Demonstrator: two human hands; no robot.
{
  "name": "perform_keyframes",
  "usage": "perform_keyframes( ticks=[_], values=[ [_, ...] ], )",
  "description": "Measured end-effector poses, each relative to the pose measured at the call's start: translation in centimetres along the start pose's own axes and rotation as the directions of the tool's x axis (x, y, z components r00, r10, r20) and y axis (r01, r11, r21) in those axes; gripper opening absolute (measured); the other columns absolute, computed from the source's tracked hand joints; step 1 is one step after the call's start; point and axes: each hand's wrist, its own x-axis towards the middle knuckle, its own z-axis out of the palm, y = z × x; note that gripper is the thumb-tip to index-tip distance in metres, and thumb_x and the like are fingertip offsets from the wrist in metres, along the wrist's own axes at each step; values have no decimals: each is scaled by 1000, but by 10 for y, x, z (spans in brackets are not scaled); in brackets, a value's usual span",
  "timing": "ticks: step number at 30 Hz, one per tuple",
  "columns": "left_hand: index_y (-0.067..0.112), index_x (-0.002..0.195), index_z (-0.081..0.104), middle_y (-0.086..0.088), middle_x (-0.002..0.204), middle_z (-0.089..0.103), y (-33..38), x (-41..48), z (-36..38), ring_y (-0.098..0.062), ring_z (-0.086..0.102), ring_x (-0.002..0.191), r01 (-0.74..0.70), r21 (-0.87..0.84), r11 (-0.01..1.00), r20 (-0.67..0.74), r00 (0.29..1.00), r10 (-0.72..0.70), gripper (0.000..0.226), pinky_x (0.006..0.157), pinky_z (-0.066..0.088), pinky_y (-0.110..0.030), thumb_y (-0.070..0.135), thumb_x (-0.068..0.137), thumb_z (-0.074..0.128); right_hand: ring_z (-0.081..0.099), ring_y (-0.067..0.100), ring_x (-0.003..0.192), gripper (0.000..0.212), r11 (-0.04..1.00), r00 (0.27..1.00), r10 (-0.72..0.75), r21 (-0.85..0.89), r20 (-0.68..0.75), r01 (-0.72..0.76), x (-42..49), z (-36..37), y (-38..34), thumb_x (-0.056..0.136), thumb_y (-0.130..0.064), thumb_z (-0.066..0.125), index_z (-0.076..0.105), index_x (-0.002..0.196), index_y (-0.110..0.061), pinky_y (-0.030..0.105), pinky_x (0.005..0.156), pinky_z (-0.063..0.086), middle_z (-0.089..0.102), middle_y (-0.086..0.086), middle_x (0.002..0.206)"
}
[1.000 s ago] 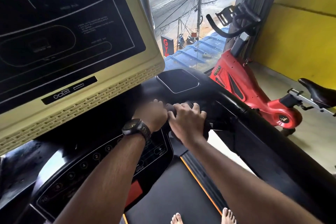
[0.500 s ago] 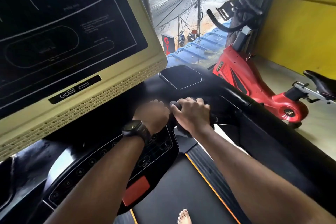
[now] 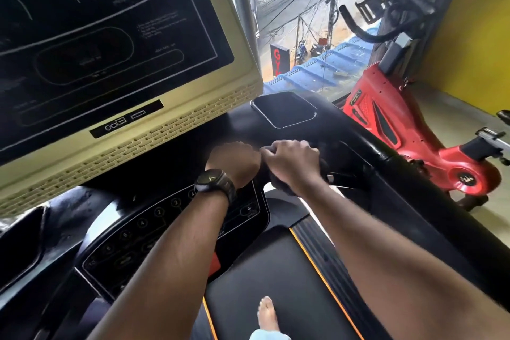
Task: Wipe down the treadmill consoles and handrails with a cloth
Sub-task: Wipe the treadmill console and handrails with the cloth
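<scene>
Hardly anything has moved in the past half second: both hands stay clustered at the same spot, just right of the keypad. What looks like a dark bunched cloth [image 3: 277, 184] sits there at the console's right end, under the right hand [image 3: 292, 163], whose fingers [image 3: 300, 146] curl down over it in a firm hold. The left hand [image 3: 234, 163], above a black wristwatch [image 3: 215, 184], touches the right hand on its inner side. It is motion-blurred and fist-like, and I cannot tell whether its fingers hold anything. From the cloth, the thick black right handrail [image 3: 414, 201] runs lengthwise down and right, back toward the person, so the right hand is the nearer one to wipe it. To the left lies the glossy black keypad panel [image 3: 154, 229], with the cream-framed console screen [image 3: 110, 50] above it. A red exercise bike [image 3: 386, 124] stands beyond the rail.
</scene>
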Motion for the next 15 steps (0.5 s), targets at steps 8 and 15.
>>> perform_keyframes(
  ticks=[8,15],
  values=[
    [14,86,65,-10,94,70,-2,-2,1,-32,66,87,-17,17,1000,-73,997,18,40,65,36,-35,35,98,33,65,33,104,43,992,989,-5,126,149,-14,16,-8,16,89,-57,44,74,98,-27,38,79,41,73,7,102],
    [14,81,65,-9,89,70,-1,2,3,-31,65,82,-12,17,1000,-66,998,13,40,64,39,-34,35,97,35,62,36,97,40,997,962,-1,-79,-272,-22,-33,20,7,88,-55,49,75,91,-25,44,83,43,74,0,95]
  ],
)
